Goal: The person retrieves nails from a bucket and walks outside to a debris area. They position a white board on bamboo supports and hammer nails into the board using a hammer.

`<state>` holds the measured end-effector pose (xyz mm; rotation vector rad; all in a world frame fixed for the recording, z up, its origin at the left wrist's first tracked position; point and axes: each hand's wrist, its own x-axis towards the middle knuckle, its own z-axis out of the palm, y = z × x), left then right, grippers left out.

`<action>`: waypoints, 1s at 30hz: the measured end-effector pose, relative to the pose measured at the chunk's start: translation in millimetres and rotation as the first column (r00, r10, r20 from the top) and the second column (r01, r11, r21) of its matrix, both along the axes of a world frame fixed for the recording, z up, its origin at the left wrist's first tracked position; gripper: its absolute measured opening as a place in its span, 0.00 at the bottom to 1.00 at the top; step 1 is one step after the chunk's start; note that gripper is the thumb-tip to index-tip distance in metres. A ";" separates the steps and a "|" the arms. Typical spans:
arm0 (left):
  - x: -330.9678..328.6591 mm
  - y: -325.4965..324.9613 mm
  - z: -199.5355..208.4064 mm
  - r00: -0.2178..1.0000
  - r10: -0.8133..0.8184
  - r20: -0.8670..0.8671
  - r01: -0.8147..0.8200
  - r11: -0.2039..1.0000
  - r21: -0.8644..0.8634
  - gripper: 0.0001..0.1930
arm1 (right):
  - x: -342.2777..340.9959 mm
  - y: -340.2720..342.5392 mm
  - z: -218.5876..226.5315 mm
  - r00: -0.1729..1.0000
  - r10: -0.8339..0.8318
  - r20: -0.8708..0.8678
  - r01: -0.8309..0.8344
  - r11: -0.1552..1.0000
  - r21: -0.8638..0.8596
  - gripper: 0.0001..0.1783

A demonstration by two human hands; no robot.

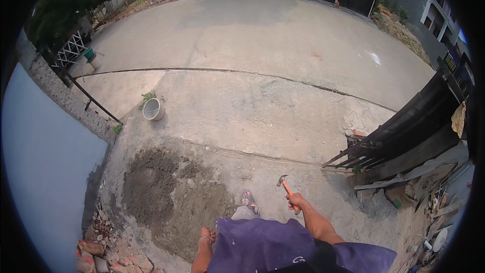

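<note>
My right hand (296, 201) is closed around the orange handle of a claw hammer (287, 187). The hammer's metal head points away from me, up and a little left, over the concrete ground. Beside my purple shirt, my left hand (207, 234) hangs low with its fingers curled in; whatever may lie inside them is hidden. A band circles that wrist. Under and left of it spreads a patch of wet grey mortar (202, 210), with a darker heap (149, 184) at its left. One sandaled foot (248, 198) shows between my hands.
A white bucket (153, 109) stands ahead on the left. Broken bricks and sacks (118, 260) lie by the pale blue wall (48, 172). At the right are a black metal gate (404, 126) and piled scrap (434, 207). A cracked concrete road (242, 35) stretches beyond.
</note>
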<state>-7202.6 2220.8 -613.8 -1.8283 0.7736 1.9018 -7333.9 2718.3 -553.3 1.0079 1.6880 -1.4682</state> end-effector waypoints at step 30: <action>-1229.4 48.8 -6.8 0.867 -0.498 0.021 0.497 0.861 -0.108 0.08 | -1252.7 -55.7 6.4 0.941 0.195 -0.276 -0.152 0.973 0.172 0.17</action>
